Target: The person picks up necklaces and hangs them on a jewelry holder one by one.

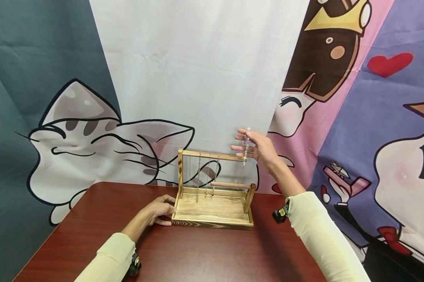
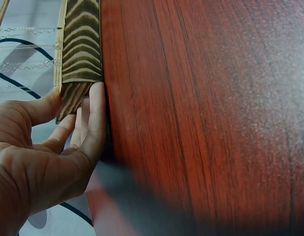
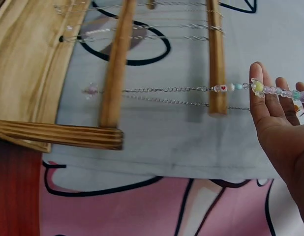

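Note:
A wooden jewelry stand [image 1: 212,223] with a shallow tray base and two horizontal bars sits on the table. My left hand [image 1: 160,211] grips its left end; in the left wrist view the thumb and fingers [image 2: 96,113] pinch the striped tray corner. Up at the right end of the upper bar [image 1: 215,155], my right hand [image 1: 259,148] holds a beaded necklace [image 1: 246,147] of pastel beads. In the right wrist view, the beads run across extended fingers, and its silver chain [image 3: 164,89] passes by the bar's end; the thumb is hidden there.
Several thin chain necklaces [image 1: 198,176] hang from the upper bar. Below it is a shorter lower bar [image 1: 229,185] on a right post [image 1: 249,199]. The reddish-brown table [image 1: 198,254] reaches back to a cartoon-printed cloth [image 1: 198,78].

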Demonstrator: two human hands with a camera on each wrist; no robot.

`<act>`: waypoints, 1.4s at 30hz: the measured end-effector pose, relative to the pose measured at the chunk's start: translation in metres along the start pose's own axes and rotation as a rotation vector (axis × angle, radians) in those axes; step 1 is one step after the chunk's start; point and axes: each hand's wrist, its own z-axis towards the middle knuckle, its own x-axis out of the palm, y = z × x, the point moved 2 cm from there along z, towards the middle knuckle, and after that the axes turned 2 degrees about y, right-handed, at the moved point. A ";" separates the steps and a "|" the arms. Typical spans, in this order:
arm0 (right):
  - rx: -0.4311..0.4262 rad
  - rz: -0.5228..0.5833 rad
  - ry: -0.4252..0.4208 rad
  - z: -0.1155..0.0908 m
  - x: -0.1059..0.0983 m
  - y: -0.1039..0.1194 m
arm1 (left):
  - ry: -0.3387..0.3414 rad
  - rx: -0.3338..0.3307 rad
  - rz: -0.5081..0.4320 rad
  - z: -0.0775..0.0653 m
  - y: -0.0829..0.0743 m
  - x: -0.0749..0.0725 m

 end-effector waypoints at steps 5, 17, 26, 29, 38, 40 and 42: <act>0.018 -0.011 0.031 -0.001 0.007 -0.012 | -0.003 0.001 0.008 0.001 -0.001 0.001; 0.019 -0.038 0.047 -0.008 0.013 -0.029 | -0.010 -0.008 0.015 0.005 -0.003 0.004; 0.019 -0.027 0.047 -0.008 0.021 -0.041 | -0.016 -0.005 0.018 0.004 -0.002 0.001; 0.022 -0.028 0.039 -0.010 0.021 -0.047 | -0.012 -0.002 0.017 0.004 -0.001 0.000; 0.031 -0.061 0.027 -0.015 0.025 -0.062 | -0.017 -0.002 0.016 0.001 0.002 0.001; 0.032 -0.059 0.027 -0.016 0.027 -0.065 | -0.018 0.000 0.019 0.001 0.002 0.001; 0.034 -0.055 0.035 -0.017 0.029 -0.067 | -0.020 -0.001 0.020 0.001 0.003 0.001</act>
